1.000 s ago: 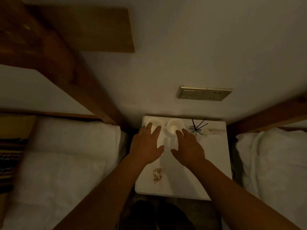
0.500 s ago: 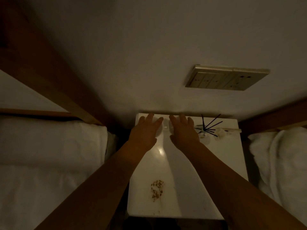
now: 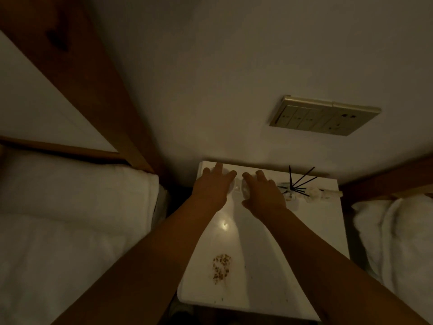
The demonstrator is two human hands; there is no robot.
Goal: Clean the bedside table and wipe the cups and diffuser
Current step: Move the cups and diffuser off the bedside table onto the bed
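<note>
A white bedside table point(image 3: 269, 254) stands against the wall between two beds. Two white cups sit side by side at its back edge. My left hand point(image 3: 213, 186) lies over the left cup point(image 3: 230, 190) with fingers spread. My right hand point(image 3: 262, 193) covers the right cup point(image 3: 245, 191), its fingers bent down over the rim. Only slivers of the cups show between the hands. The reed diffuser point(image 3: 297, 184) with black sticks stands to the right of my right hand. A patch of brown crumbs point(image 3: 221, 268) lies near the table's front.
White bedding flanks the table on the left point(image 3: 70, 219) and on the right point(image 3: 393, 231). A wooden headboard post point(image 3: 82, 78) rises at the left. A switch and socket panel point(image 3: 323, 116) is on the wall. Small white bits point(image 3: 314, 197) lie by the diffuser.
Both hands moved forward from the middle of the table onto the two cups at the back. The view has come closer to the table.
</note>
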